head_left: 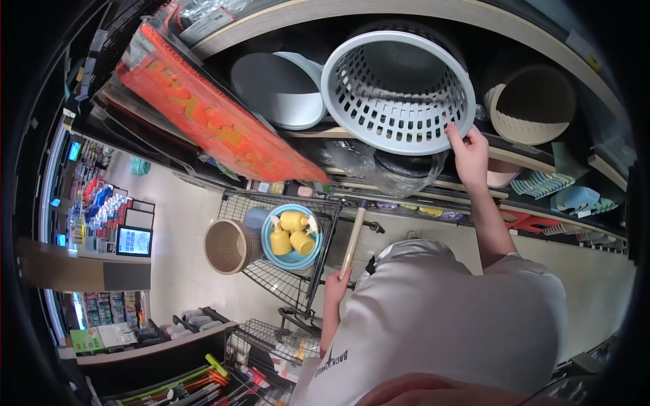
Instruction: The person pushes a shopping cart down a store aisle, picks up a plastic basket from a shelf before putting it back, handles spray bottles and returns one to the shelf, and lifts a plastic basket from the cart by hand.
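A grey plastic basket (pixel 398 139) with rows of slots lies on its side on the shelf, its round mouth facing me. My right hand (pixel 470 157) pinches its rim at the lower right, thumb on the inner wall; the other fingers are partly hidden. Below, my left hand (pixel 336 285) is wrapped round the pale handle bar (pixel 354 237) of a shopping cart (pixel 277 274). In the cart sits a light blue basin (pixel 269 254) holding several yellow spray bottles (pixel 294 220). Beside the basin, a brown woven-look bin (pixel 225 247) rests at the cart's far end.
Left of the basket are round grey and white bins (pixel 284 91); to its right is a beige basket (pixel 531 125). An orange-red sign (pixel 223 115) slants along the shelf. Clear plastic wrap (pixel 352 161) hangs below. A display stand (pixel 156 352) with brushes is at lower left.
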A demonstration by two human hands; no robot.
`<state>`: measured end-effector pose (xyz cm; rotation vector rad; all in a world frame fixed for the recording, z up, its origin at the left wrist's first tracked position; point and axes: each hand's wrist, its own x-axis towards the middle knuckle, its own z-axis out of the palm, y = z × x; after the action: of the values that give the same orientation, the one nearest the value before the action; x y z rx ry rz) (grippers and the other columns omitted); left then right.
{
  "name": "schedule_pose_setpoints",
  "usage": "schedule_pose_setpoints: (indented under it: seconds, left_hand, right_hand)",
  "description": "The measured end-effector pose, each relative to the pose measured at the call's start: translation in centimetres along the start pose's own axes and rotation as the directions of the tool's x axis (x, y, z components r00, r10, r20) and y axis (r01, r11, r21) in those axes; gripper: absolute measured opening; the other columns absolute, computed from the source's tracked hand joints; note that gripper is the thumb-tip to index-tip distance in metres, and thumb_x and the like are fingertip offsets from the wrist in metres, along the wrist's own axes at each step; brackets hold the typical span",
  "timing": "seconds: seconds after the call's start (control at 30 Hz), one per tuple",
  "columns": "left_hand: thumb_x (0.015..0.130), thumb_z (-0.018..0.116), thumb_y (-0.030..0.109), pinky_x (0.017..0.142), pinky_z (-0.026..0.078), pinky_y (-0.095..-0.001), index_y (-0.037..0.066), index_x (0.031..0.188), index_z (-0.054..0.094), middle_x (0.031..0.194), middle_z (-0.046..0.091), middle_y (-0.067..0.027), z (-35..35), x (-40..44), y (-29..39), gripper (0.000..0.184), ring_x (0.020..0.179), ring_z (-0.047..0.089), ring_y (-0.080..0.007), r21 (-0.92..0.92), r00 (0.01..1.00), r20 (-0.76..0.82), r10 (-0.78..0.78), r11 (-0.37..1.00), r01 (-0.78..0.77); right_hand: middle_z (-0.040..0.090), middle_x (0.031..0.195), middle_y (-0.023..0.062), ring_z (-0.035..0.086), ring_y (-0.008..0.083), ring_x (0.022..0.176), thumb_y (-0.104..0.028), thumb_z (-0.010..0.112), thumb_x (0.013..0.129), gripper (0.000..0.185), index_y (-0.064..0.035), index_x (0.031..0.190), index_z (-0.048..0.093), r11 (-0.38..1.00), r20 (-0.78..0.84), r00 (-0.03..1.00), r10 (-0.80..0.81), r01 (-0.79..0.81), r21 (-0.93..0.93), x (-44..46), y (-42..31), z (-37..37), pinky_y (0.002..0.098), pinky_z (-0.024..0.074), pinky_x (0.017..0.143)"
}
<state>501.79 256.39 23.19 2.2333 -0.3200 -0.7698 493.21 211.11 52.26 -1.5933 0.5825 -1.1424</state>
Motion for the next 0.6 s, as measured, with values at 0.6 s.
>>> schedule_pose_setpoints:
  seconds: [0.6]
  left_hand:
    - [0.102, 0.053, 0.052, 0.090, 0.052, -0.0508, 0.004, 0.113, 0.071, 0.107, 0.068, -0.0253, -2.4, -2.5, 3.2, 0.053, 0.104, 0.064, -0.0440, 0.205, 0.994, -0.087, 0.065, 0.978, -0.046]
  right_hand:
    - [0.072, 0.109, 0.0163, 0.072, 0.0213, 0.093, -0.030, 0.046, 0.105, 0.046, 0.0071, 0.127, 0.061, 0.864, 0.414, 0.850, 0.324, -0.445, 0.237, -7.0, -4.7, 4.3, 0.0299, 0.0587, 0.074]
